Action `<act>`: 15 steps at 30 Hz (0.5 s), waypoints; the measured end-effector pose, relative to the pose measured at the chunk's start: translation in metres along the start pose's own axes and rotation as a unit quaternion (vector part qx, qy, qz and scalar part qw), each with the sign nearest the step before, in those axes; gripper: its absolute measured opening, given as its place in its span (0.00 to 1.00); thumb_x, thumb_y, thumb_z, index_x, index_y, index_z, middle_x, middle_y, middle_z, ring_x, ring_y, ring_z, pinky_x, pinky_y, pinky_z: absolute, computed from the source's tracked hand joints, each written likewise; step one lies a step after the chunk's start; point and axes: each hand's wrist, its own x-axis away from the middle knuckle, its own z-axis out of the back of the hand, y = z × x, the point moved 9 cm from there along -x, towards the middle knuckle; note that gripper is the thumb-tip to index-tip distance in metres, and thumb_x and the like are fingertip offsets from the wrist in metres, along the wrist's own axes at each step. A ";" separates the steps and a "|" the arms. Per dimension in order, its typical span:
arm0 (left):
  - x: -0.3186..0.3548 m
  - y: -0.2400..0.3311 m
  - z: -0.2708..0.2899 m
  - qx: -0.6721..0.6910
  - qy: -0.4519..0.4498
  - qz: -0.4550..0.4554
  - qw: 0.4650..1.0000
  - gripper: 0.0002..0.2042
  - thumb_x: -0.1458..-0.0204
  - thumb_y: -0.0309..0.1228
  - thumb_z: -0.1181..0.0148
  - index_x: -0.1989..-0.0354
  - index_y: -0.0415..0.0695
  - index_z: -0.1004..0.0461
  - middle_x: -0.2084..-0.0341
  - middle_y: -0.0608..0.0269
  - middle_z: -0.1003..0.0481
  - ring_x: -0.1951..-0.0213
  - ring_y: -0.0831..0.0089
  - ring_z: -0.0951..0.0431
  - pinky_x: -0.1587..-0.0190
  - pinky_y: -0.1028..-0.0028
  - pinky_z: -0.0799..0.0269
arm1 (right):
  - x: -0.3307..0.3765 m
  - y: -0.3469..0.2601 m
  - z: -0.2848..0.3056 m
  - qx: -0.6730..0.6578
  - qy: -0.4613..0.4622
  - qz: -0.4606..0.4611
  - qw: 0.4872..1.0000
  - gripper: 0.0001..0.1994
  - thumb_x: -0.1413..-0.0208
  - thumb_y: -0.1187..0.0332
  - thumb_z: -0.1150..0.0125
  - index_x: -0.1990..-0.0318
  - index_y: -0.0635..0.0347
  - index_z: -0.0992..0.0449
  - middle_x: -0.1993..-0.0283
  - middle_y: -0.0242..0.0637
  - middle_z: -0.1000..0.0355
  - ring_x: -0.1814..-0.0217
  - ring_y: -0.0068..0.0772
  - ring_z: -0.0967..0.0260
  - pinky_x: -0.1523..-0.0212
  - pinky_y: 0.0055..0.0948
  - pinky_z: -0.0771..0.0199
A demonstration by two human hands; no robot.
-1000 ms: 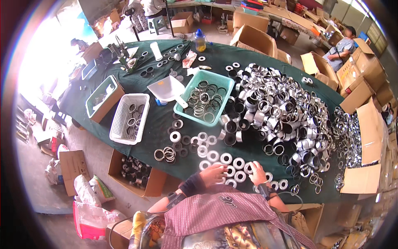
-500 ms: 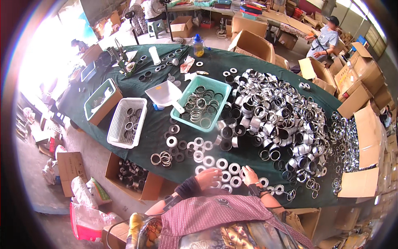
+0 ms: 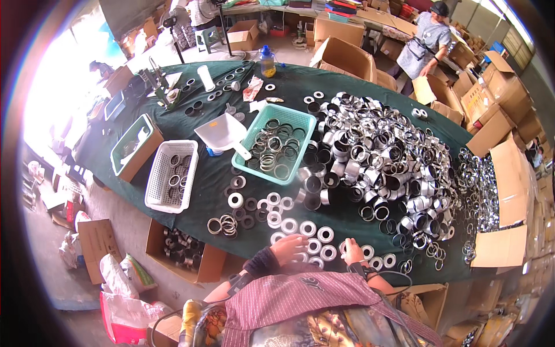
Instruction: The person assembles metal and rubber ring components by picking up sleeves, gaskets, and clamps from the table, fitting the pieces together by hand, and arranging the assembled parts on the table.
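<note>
Down at the lower middle of the head view, the left hand lies flat, fingers loosely spread over white rings on the green table. The right hand curls beside more rings; whether it pinches one I cannot tell. They look stiff, light and smooth, probably best pinched across the rim.

Glossy metal rings on matt green cloth, teal plastic basket.
</note>
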 end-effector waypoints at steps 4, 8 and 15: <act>0.004 -0.002 -0.002 -0.006 -0.016 0.003 1.000 0.16 0.38 0.36 0.51 0.45 0.43 0.35 0.52 0.63 0.29 0.51 0.69 0.26 0.50 0.68 0.28 | 0.005 -0.005 -0.010 0.031 -0.015 -0.015 0.999 0.28 0.64 0.75 0.30 0.55 0.59 0.40 0.52 0.52 0.37 0.51 0.58 0.33 0.54 0.48 0.27; -0.001 -0.004 0.002 0.021 -0.040 0.001 0.999 0.16 0.38 0.36 0.51 0.45 0.43 0.35 0.52 0.63 0.29 0.52 0.70 0.26 0.51 0.68 0.28 | 0.004 0.001 -0.013 0.042 0.005 -0.017 0.999 0.33 0.66 0.74 0.29 0.51 0.60 0.42 0.46 0.55 0.40 0.48 0.60 0.35 0.52 0.48 0.29; -0.012 0.012 -0.013 -0.055 0.000 0.003 0.998 0.16 0.38 0.36 0.52 0.46 0.41 0.34 0.52 0.60 0.28 0.51 0.67 0.26 0.51 0.67 0.28 | -0.017 0.010 -0.003 -0.095 0.071 0.044 0.992 0.22 0.67 0.75 0.36 0.61 0.60 0.37 0.63 0.50 0.31 0.59 0.58 0.31 0.59 0.49 0.30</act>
